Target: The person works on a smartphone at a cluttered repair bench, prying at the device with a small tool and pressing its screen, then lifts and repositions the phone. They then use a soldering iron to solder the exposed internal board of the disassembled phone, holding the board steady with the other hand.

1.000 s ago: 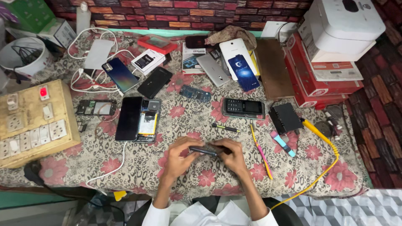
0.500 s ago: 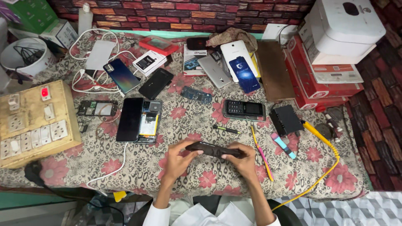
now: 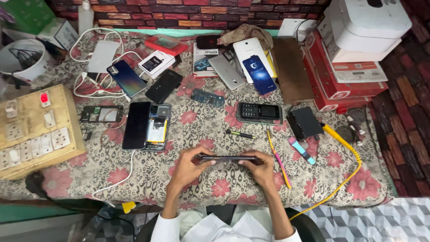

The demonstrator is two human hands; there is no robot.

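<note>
Low in the frame's centre, the left hand point(image 3: 186, 168) and right hand point(image 3: 261, 169) were each clamped on one end of a dark phone point(image 3: 228, 158), held edge-on just above the floral cloth point(image 3: 188, 188). Fingers curled under it and thumbs pressed on top, so the slim body took the squeeze at both ends. Too much bending force there could have cracked the glass or sprung the frame, and a slipping thumb could have dropped the phone onto the cloth.

Just right of the right hand lay a pink-and-yellow tool point(image 3: 278, 157) and a small blue-and-pink tool point(image 3: 301, 150); a yellow cable point(image 3: 345, 154) curved past them toward the frame's lower right, where a careless elbow might have snagged it. A small screwdriver point(image 3: 239, 134) lay just above the hands.

Left of centre, an opened phone point(image 3: 157, 127) lay beside a black screen panel point(image 3: 136, 124). At the far left sat a wooden switchboard point(image 3: 33, 132). Higher up, a keypad phone point(image 3: 260, 113), a blue phone point(image 3: 260, 74) and red boxes point(image 3: 333, 83) crowded the brick wall.
</note>
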